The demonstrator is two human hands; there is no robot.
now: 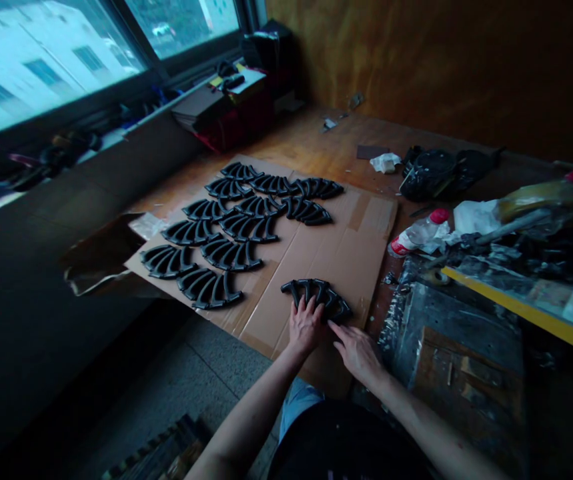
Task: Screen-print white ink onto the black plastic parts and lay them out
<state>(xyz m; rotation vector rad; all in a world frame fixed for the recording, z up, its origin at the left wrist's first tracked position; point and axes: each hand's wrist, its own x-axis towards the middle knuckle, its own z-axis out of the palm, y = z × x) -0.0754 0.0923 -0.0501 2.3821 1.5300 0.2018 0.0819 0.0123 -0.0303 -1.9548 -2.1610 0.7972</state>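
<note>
A black, fan-shaped ribbed piece point(333, 298) lies near the front edge of a brown cardboard sheet point(311, 250). My left hand point(307, 325) rests on the near side of this piece, fingers stretched over its ribs. Just to the right, my right hand point(361, 352) has its index finger extended to the piece's near edge; whether it touches cannot be made out. Its other fingers are loosely stretched, with nothing visible in them. Several similar black fan-shaped pieces point(239, 227) lie in slanting rows on the left and far part of the cardboard.
Right of the cardboard lie a clear bottle with a red cap point(420, 232), crumpled plastic, a yellow-edged strip point(521, 313) and a dark board point(466, 340). Boxes point(231, 110) stand by the window at the back. The cardboard's front-left edge overhangs the floor.
</note>
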